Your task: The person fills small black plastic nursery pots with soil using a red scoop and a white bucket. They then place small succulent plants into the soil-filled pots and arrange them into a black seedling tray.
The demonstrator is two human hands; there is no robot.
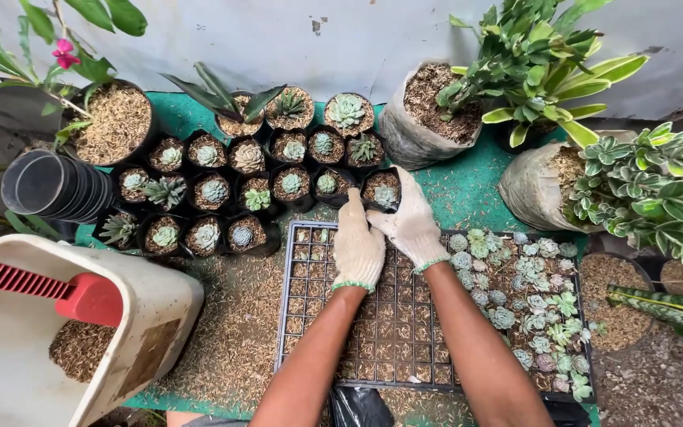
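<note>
**Both gloved hands at one small potted succulent, back edge of the seedling tray**

While your two hands meet above the far rim of the black seedling tray (341,348), they close in on a single small black pot (382,190) at the right end of the potted group. Your right hand (413,225) has its fingers spread narrow and laid against the pot's near and right side, touching it. Your left hand (357,247) has its fingers curled together just left of the pot; whether they grip the pot or only rest beside it cannot be told, since the glove backs hide the fingertips. Both hands wear pale knit gloves with green cuffs.

The pot holds one pale blue-green rosette set in brown husk-like medium, upright, on the green mat (468,190), just beyond the tray.

Count, moving outward:
- Small black pots with succulents in the group to the left: about twenty, in four loose rows; exact count uncertain at the back.
- Seedling tray: one; its left cells hold only medium, its right part is crowded with loose succulent rosettes (527,308), too many to count surely.
- Grey grow bags with leafy plants (424,119): two, at the right rear.
- Stack of empty black pots (57,188): one stack, lying on its side at left.
- White tub (160,316) with a red scoop (49,289): one each, near left, with medium inside.
</note>
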